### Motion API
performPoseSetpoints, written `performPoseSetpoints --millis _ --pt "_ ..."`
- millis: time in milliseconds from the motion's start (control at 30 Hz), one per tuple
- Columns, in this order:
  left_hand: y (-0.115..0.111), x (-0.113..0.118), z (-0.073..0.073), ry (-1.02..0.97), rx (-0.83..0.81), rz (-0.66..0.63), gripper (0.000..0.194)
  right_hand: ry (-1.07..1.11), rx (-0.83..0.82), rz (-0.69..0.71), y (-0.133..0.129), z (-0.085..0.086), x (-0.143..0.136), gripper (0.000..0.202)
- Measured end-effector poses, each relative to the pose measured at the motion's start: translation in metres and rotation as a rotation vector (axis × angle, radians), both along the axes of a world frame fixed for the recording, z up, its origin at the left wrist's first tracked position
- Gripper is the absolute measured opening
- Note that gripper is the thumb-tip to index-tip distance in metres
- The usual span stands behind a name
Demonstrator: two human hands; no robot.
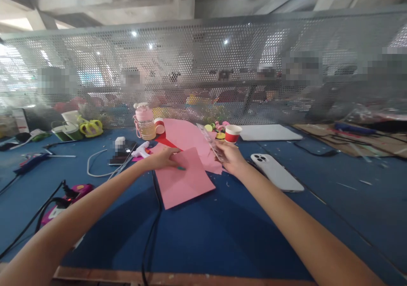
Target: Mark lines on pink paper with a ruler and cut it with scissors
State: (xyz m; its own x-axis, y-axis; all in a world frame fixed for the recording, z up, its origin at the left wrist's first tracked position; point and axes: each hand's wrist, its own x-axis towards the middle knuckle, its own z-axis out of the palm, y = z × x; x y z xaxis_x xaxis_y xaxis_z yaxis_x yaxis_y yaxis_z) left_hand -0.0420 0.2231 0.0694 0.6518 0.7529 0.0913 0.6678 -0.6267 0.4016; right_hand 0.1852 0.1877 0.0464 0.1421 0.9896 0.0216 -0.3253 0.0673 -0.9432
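Note:
A pink sheet of paper (187, 183) lies on the blue tabletop in front of me. My left hand (163, 158) rests over its upper left part with the fingers apart, and a small teal spot shows by the fingertips. In my right hand (231, 156) is a thin, clear plastic strip (208, 139), tilted up to the left; its exact kind is unclear. Behind both hands spreads a larger pink paper piece (182, 131). A red and white paper cup (233, 133) stands just beyond my right hand. Left of the papers lies a white glue gun (140, 149).
A pink bottle (144, 121) stands at the back. To the right are a white phone (276, 172) and a closed white laptop (270, 132). A magenta power strip (68, 199) and black cable (155, 218) lie at left. A perforated metal screen (203, 65) crosses the back.

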Motion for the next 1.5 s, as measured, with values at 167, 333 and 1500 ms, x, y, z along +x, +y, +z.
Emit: performPoseSetpoints --millis 167,333,1500 --pt "0.0 0.001 -0.01 -0.085 -0.073 -0.025 0.048 -0.142 -0.094 -0.059 -0.017 0.003 -0.025 0.01" --pt "0.002 0.001 -0.022 -0.368 -0.106 0.029 0.043 -0.397 -0.097 -0.078 -0.043 -0.011 -0.059 0.007" --pt "-0.058 0.007 -0.049 0.203 0.008 -0.114 0.07 -1.879 -0.056 -0.335 -0.015 -0.051 0.029 0.052"
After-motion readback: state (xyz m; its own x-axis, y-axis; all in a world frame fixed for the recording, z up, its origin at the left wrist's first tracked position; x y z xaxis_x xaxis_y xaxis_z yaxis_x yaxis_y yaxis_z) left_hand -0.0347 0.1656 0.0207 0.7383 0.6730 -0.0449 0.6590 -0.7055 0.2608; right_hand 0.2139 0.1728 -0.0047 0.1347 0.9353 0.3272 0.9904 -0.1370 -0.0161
